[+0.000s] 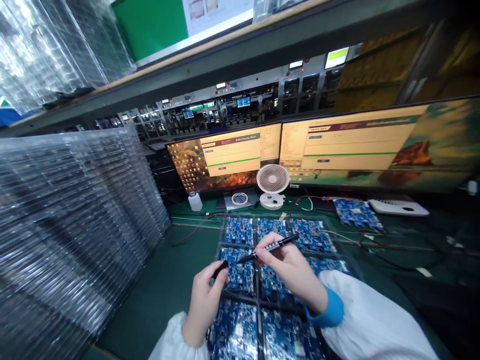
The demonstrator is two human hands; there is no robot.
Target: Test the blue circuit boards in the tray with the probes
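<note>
The right hand (pixel 288 267) pinched a black pen (pixel 268 248) between thumb and fingertips, its tip aimed left and down over a blue board (pixel 240 272). The left hand (pixel 208 295) had its fingers curled together around something small and dark, perhaps the pen's cap (pixel 220 268), just beside the pen tip and at the left edge of that board. Both wrists came out of white sleeves, the right one with a blue cuff (pixel 332 310).

The board sat in a clear tray (pixel 258 292) of like boards, laid in rows on the green bench (pixel 165 280). Another board (pixel 356 212) lay apart to the right, near a white keyboard (pixel 397 206), with red wires trailing between. Behind the tray stood a small white fan (pixel 272 182), a roll of tape (pixel 240 199) and a white bottle (pixel 195 201), all in front of two lit monitors (pixel 225 157). A tall stack of clear trays (pixel 71 225) rose at the left
</note>
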